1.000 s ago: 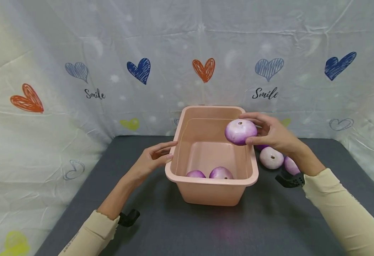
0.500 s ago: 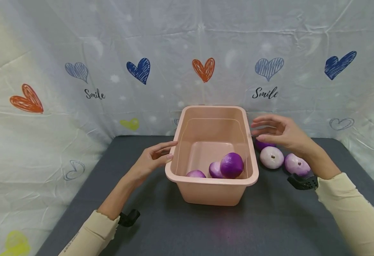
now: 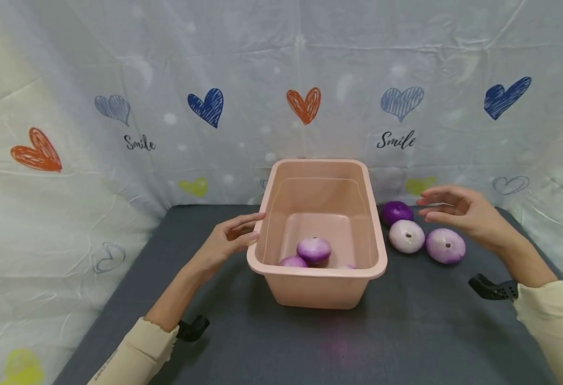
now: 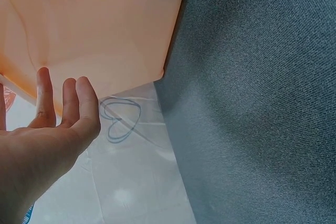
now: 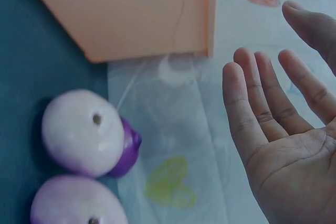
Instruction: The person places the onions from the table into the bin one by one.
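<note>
A pink plastic tub (image 3: pixel 317 291) stands on the dark table, with three purple-and-white onions visible inside, one of them (image 3: pixel 313 250) nearest its middle. The tub's front wall partly hides the other two. My left hand (image 3: pixel 228 238) touches the tub's left rim with fingertips and thumb, fingers loosely extended; the left wrist view shows these fingers (image 4: pixel 88 103) by the outer wall. Raised to the right of the tub, my right hand (image 3: pixel 474 216) holds nothing, its fingers relaxed and apart. Below and left of it lie a dark purple onion (image 3: pixel 397 213), a whitish onion (image 3: pixel 406 236) and a pale purple onion (image 3: pixel 446 246).
A white curtain (image 3: pixel 252 64) printed with hearts hangs behind the table and along both sides. The tub's far end stands close to this curtain. Dark cloth covers the table (image 3: pixel 416 331), and its bare front part lies before the tub.
My right hand has let go of an onion over the tub and moved right, away from it. The onion dropped in and rolled among the others. My left hand stays at the rim.
</note>
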The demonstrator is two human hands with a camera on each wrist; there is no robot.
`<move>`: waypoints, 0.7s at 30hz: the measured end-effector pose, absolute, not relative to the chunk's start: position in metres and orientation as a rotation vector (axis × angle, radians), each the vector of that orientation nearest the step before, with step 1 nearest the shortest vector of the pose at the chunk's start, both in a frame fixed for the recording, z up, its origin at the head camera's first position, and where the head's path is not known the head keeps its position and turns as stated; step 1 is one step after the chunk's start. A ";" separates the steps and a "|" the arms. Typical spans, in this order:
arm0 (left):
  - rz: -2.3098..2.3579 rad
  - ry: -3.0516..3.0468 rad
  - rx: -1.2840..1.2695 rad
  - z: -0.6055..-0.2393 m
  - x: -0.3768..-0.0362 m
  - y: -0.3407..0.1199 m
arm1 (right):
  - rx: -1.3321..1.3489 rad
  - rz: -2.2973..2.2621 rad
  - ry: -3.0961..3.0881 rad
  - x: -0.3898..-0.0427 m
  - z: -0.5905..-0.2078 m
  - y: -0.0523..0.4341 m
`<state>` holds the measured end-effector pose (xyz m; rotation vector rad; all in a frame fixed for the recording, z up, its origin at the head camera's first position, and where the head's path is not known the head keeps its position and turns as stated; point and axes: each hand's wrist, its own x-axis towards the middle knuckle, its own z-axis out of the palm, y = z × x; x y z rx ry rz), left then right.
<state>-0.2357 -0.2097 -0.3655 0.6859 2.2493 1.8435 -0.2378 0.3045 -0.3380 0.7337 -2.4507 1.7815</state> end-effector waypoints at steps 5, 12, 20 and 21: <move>1.845 2.251 0.676 -0.367 -0.236 -0.210 | 0.694 1.844 -2.418 -0.234 -0.345 0.319; 1.843 2.250 0.678 -0.366 -0.234 -0.210 | 0.697 1.851 -2.400 -0.229 -0.358 0.342; 1.845 2.253 0.674 -0.366 -0.234 -0.210 | 0.696 1.862 -2.358 -0.220 -0.374 0.371; 1.844 2.254 0.673 -0.366 -0.234 -0.210 | 0.682 1.848 -2.361 -0.219 -0.377 0.374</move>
